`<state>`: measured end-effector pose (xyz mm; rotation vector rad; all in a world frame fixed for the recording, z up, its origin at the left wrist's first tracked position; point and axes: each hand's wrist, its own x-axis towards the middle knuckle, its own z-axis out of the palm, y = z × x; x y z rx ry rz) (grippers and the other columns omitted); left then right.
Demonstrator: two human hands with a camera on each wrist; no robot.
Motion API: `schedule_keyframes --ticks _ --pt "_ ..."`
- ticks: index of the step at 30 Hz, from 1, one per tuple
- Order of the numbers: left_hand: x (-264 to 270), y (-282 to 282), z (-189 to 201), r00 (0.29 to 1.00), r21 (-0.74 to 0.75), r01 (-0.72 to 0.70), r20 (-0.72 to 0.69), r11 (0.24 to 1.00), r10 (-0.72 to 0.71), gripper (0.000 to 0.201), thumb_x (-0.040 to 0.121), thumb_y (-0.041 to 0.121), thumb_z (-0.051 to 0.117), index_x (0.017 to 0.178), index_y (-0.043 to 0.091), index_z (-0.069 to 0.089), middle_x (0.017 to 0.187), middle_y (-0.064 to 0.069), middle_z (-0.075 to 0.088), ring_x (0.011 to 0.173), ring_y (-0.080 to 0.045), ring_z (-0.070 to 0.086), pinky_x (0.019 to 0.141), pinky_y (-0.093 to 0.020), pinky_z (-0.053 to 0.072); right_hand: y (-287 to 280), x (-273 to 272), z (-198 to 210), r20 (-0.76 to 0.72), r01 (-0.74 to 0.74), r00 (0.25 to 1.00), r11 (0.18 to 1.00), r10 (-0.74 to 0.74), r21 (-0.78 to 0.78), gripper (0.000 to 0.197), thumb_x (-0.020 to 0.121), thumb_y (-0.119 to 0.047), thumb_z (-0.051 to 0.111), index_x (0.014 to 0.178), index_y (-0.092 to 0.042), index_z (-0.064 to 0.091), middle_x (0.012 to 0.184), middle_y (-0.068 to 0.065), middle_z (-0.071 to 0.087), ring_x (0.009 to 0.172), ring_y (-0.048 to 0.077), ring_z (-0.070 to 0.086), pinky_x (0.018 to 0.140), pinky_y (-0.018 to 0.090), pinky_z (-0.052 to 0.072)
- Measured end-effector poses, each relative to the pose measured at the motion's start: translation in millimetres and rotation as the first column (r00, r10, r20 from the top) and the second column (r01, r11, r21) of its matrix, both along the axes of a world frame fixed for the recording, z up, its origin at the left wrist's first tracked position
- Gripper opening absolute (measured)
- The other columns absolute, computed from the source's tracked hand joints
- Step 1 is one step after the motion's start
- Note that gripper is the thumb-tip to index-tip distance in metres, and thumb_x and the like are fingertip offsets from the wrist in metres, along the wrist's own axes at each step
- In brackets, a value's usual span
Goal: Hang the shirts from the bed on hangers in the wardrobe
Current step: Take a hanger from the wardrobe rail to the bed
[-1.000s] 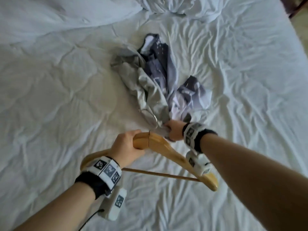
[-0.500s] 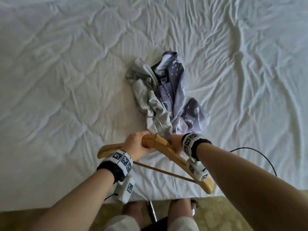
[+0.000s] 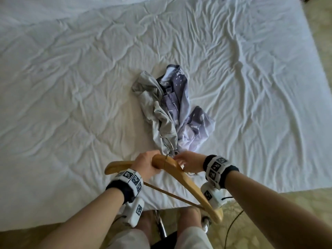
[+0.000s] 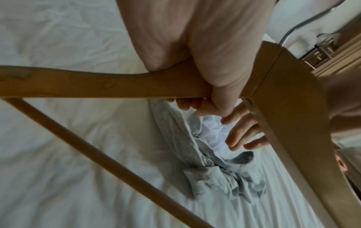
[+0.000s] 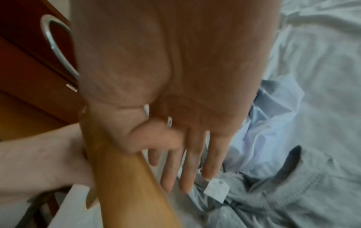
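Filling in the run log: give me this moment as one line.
left hand grips wooden hanger | right hand open, fingers extended at grey shirt | purple shirt on bed

Head view looks steeply down over the bed (image 3: 71, 87); both wrist views sit close, sharing the hanger (image 4: 136, 86) and shirts (image 5: 273, 192).

Both forearms reach forward and converge, each wrist wearing a marker-covered band. The left hand (image 3: 145, 164) is curled into a fist, thumb and fingers wrapped round what it holds, knuckles up. Just beside it, the right hand (image 3: 190, 161) is extended palm down, its fingers (image 5: 188, 162) straight and slightly spread.
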<state>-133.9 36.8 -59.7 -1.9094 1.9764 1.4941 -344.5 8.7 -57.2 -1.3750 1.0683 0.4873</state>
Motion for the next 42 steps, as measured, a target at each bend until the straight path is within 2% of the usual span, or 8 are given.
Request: schedule_keyframes --ticks 3,9,14,19,24,33,37,42 --pt "-22 -2 13 0.996 -0.027 0.081 -0.034 0.996 -0.082 0.025 0.068 0.012 0.078 0.083 0.025 0.062 0.074 0.008 0.065 0.072 -0.008 0.062 0.072 -0.028 0.053 -2 -15 25 0.087 0.111 0.988 0.984 -0.124 0.137 0.043 0.083 -0.002 0.062 0.121 -0.022 0.061 0.105 -0.003 0.065 0.091 0.013 0.061 0.080 0.025 0.051" --pt "-89 -21 38 0.970 -0.128 0.219 -0.078 0.967 -0.229 0.034 0.070 0.021 0.083 0.095 0.017 0.060 0.088 -0.002 0.067 0.086 -0.022 0.063 0.075 -0.028 0.048 10 -58 51 0.190 0.516 0.780 0.784 -0.596 0.345 0.027 0.079 -0.006 0.078 0.104 -0.002 0.070 0.089 0.016 0.067 0.078 0.023 0.065 0.078 0.033 0.058" --pt "-116 -20 40 0.932 -0.501 0.363 0.184 0.785 -0.313 0.074 0.062 0.017 0.068 0.132 0.022 0.045 0.133 -0.006 0.048 0.127 -0.026 0.039 0.107 -0.045 0.032 16 -101 58 0.208 0.783 0.589 0.615 -0.781 0.092 0.058 0.069 -0.044 0.079 0.093 0.007 0.067 0.069 0.012 0.052 0.064 0.025 0.045 0.062 0.035 0.037" --pt "-100 -8 0 0.940 -0.426 0.316 0.260 0.847 -0.220 0.032 0.068 0.013 0.062 0.100 0.017 0.062 0.103 -0.005 0.063 0.102 -0.029 0.056 0.087 -0.040 0.043 11 -131 57 0.263 0.931 0.354 0.366 -0.897 -0.006 0.064 0.066 -0.056 0.078 0.097 -0.002 0.064 0.062 0.005 0.055 0.063 0.022 0.050 0.061 0.032 0.040" --pt "-98 11 -48 0.814 -0.045 0.516 0.336 0.855 -0.474 0.032 0.087 0.010 0.058 0.117 0.018 0.063 0.119 -0.003 0.062 0.114 -0.025 0.057 0.098 -0.037 0.045 17 -131 28 0.238 0.856 0.507 0.452 -0.828 -0.253 0.061 0.074 -0.070 0.062 0.086 -0.010 0.063 0.063 0.004 0.062 0.058 0.019 0.061 0.060 0.037 0.049" --pt "-146 24 -89 0.676 -0.010 0.645 0.473 0.764 -0.565 0.023 0.095 0.022 0.051 0.114 0.020 0.063 0.122 0.001 0.062 0.125 -0.022 0.046 0.110 -0.043 0.026 40 -130 -5 0.091 0.597 0.776 0.682 -0.624 -0.423 0.055 0.063 -0.030 0.050 0.115 -0.013 0.055 0.091 0.000 0.068 0.079 0.027 0.064 0.071 0.035 0.051" --pt "-152 16 -70 0.827 -0.140 0.496 0.377 0.857 -0.417 0.021 0.095 0.021 0.043 0.108 0.023 0.059 0.109 0.003 0.064 0.116 -0.020 0.051 0.112 -0.043 0.024 35 -130 7 0.078 0.476 0.864 0.755 -0.498 -0.452 0.047 0.076 -0.019 0.064 0.121 -0.012 0.051 0.086 -0.003 0.056 0.078 0.027 0.056 0.068 0.029 0.036" --pt "-148 -18 5 0.944 -0.207 0.298 0.208 0.932 -0.256 0.029 0.102 0.023 0.035 0.111 0.013 0.060 0.101 -0.011 0.066 0.097 -0.033 0.061 0.080 -0.036 0.041 13 -108 47 0.139 0.372 0.925 0.765 -0.354 -0.526 0.036 0.082 -0.010 0.064 0.116 -0.011 0.051 0.094 0.004 0.062 0.084 0.027 0.058 0.069 0.031 0.037"
